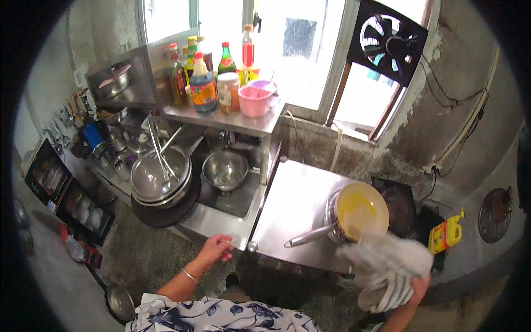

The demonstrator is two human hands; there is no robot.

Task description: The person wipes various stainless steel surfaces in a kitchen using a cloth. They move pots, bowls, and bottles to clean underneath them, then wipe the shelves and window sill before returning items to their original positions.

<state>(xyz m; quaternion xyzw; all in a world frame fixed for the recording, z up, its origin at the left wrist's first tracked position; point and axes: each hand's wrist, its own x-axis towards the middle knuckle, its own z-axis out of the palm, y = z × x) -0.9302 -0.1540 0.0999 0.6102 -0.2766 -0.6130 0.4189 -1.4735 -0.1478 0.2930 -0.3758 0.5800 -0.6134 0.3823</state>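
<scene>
My right hand (420, 286) grips a striped grey-white cloth (396, 261), blurred in part, at the lower right. The cloth's far end overlaps the lower edge of a light-coloured pan (361, 209) with yellow liquid or residue inside. The pan rests over a round metal piece on the steel worktop, its metal handle (309, 237) pointing left. Nothing is held in my left hand (218, 247), whose fingers are loosely spread near the front edge of the sink counter; a bracelet circles that wrist.
Left of the steel worktop (286, 199) is a sink with a metal bowl (225, 170). Stacked metal bowls (159, 174) hold ladles farther left. Bottles and a pink container (254, 101) stand on a steel shelf (265, 123). A yellow jug (444, 235) stands at right, below the window fan (388, 43).
</scene>
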